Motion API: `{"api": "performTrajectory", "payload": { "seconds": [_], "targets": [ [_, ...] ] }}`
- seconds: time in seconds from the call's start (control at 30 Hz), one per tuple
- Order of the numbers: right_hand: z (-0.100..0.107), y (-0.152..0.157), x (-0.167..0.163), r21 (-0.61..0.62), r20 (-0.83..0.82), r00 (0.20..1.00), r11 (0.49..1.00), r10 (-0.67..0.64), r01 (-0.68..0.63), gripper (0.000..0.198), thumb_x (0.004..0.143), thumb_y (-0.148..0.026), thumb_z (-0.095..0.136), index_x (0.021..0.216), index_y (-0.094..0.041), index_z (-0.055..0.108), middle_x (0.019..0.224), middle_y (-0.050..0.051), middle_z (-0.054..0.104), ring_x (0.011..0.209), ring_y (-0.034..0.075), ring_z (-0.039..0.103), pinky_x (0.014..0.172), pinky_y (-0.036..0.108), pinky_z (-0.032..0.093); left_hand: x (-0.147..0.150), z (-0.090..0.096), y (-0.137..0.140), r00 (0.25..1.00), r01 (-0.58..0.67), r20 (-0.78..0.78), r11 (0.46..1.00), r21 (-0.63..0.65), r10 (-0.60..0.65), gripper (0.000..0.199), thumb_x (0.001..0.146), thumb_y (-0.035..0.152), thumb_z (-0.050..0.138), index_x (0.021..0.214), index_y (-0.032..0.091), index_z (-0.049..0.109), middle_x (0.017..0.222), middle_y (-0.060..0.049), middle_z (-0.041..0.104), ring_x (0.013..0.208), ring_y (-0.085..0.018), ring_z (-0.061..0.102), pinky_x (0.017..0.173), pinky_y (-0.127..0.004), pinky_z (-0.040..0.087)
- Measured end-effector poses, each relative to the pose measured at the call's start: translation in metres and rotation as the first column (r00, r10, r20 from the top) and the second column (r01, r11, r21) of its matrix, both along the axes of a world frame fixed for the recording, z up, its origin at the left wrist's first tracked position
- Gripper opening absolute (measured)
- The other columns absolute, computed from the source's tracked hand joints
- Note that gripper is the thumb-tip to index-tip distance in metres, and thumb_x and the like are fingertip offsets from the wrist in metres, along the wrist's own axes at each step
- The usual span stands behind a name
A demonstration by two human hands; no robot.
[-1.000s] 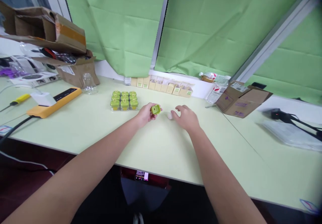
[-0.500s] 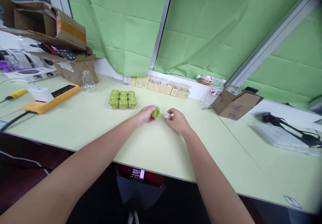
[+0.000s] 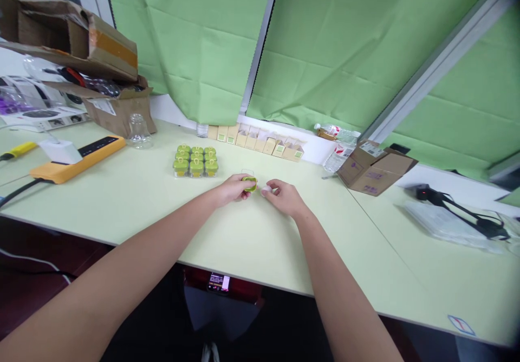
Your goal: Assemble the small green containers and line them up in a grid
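Observation:
My left hand (image 3: 232,189) is closed around a small green lid (image 3: 251,183), its fingers gripping the sides. Just behind that lid, the rim of a clear plastic cup (image 3: 247,172) shows; most of it is hidden by the hand. A small white rounded piece (image 3: 266,189) is pinched between the thumb and fingers of my right hand (image 3: 285,196), a short gap to the right of the lid. To the left, several clear little jars with green lids (image 3: 196,161) stand together in a block.
Along the wall runs a row of small open cardboard boxes (image 3: 252,136). An orange power strip (image 3: 77,159) and a clear bottle (image 3: 139,132) lie left, under stacked cartons (image 3: 109,47). A brown carton (image 3: 371,172) and a black cabled device (image 3: 459,207) sit right.
The green lid has been turned in my left hand, so its hollow side faces differently. The white piece has tilted slightly in my right fingers. The view has shifted a little.

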State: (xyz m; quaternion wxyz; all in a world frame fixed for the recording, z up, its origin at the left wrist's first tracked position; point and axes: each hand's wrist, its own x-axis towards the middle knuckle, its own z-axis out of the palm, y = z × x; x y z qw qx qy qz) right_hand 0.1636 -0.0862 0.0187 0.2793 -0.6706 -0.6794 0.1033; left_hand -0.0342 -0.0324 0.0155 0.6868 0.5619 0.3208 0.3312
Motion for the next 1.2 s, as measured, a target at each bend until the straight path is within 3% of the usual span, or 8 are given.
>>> {"api": "performTrajectory", "payload": {
  "seconds": [0.13, 0.27, 0.37, 0.5, 0.67, 0.83, 0.97, 1.2],
  "targets": [
    [-0.001, 0.003, 0.019, 0.045, 0.132, 0.977, 0.985, -0.170, 0.165, 0.032, 0.089, -0.041, 0.051, 0.107, -0.020, 0.067, 0.107, 0.009, 0.069, 0.086, 0.018, 0.063, 0.079, 0.030, 0.046, 0.002, -0.005, 0.003, 1.000, -0.001, -0.020, 1.000, 0.019, 0.001, 0.019, 0.074, 0.012, 0.061, 0.093, 0.014, 0.062, 0.087, -0.008, 0.068, 0.052, -0.008, 0.051, 0.047, -0.022, 0.037],
    [-0.007, 0.005, 0.037, -0.035, 0.273, 0.932, 0.965, -0.239, 0.258, 0.018, 0.081, -0.029, 0.058, 0.090, -0.018, 0.069, 0.095, 0.011, 0.070, 0.086, 0.021, 0.063, 0.075, 0.030, 0.044, 0.002, -0.005, 0.003, 0.999, -0.009, -0.037, 1.000, -0.001, 0.009, 0.025, 0.073, 0.010, 0.057, 0.098, 0.016, 0.057, 0.090, -0.009, 0.071, 0.050, -0.009, 0.051, 0.046, -0.022, 0.038],
    [-0.010, 0.006, 0.038, -0.076, 0.235, 0.949, 0.970, -0.208, 0.232, 0.010, 0.079, -0.024, 0.058, 0.079, -0.020, 0.067, 0.085, 0.006, 0.070, 0.079, 0.018, 0.062, 0.072, 0.027, 0.043, 0.002, -0.004, 0.002, 0.999, -0.015, -0.042, 1.000, 0.009, 0.015, 0.027, 0.074, 0.009, 0.055, 0.100, 0.016, 0.055, 0.090, -0.010, 0.071, 0.050, -0.009, 0.051, 0.047, -0.022, 0.039],
    [-0.011, 0.006, 0.032, -0.062, 0.185, 0.961, 0.973, -0.207, 0.222, 0.007, 0.077, -0.020, 0.059, 0.083, -0.020, 0.063, 0.084, 0.005, 0.069, 0.081, 0.018, 0.062, 0.071, 0.027, 0.043, 0.002, -0.006, 0.002, 0.998, -0.015, -0.062, 0.999, 0.050, 0.018, 0.026, 0.075, 0.009, 0.054, 0.100, 0.015, 0.055, 0.091, -0.011, 0.071, 0.050, -0.009, 0.051, 0.046, -0.022, 0.040],
    [-0.008, 0.006, 0.026, 0.052, 0.046, 0.977, 0.977, -0.207, 0.205, 0.007, 0.079, -0.021, 0.056, 0.086, -0.021, 0.060, 0.087, 0.003, 0.068, 0.076, 0.016, 0.062, 0.070, 0.027, 0.044, 0.002, -0.011, 0.005, 0.997, 0.000, -0.073, 0.997, 0.079, 0.006, 0.024, 0.076, 0.011, 0.053, 0.099, 0.017, 0.054, 0.090, -0.009, 0.072, 0.047, -0.009, 0.051, 0.045, -0.022, 0.041],
    [0.002, 0.008, 0.014, 0.150, -0.301, 0.948, 0.977, -0.101, 0.151, 0.016, 0.079, -0.034, 0.058, 0.088, -0.021, 0.063, 0.084, 0.001, 0.067, 0.071, 0.014, 0.063, 0.067, 0.027, 0.049, 0.003, -0.015, 0.009, 0.998, 0.023, -0.066, 0.994, 0.102, -0.016, 0.024, 0.077, 0.012, 0.051, 0.100, 0.018, 0.054, 0.090, -0.008, 0.072, 0.047, -0.009, 0.053, 0.045, -0.022, 0.042],
    [0.006, 0.008, -0.002, 0.150, -0.459, 0.888, 0.986, 0.002, 0.075, 0.027, 0.074, -0.040, 0.066, 0.090, -0.019, 0.068, 0.079, 0.003, 0.067, 0.070, 0.015, 0.061, 0.069, 0.029, 0.052, 0.004, -0.014, 0.007, 0.997, 0.012, -0.078, 0.996, 0.091, -0.005, 0.029, 0.076, 0.010, 0.049, 0.103, 0.018, 0.053, 0.087, -0.007, 0.071, 0.046, -0.010, 0.053, 0.046, -0.023, 0.044],
    [0.008, -0.002, -0.032, 0.203, -0.411, 0.892, 0.973, 0.187, -0.111, 0.022, 0.081, -0.039, 0.062, 0.091, -0.020, 0.067, 0.079, 0.002, 0.066, 0.070, 0.015, 0.062, 0.063, 0.026, 0.049, 0.004, -0.006, 0.000, 0.994, 0.004, -0.105, 0.993, 0.115, 0.008, 0.016, 0.081, 0.010, 0.045, 0.092, 0.017, 0.053, 0.078, -0.005, 0.067, 0.046, -0.010, 0.055, 0.044, -0.022, 0.042]
  ]
}}
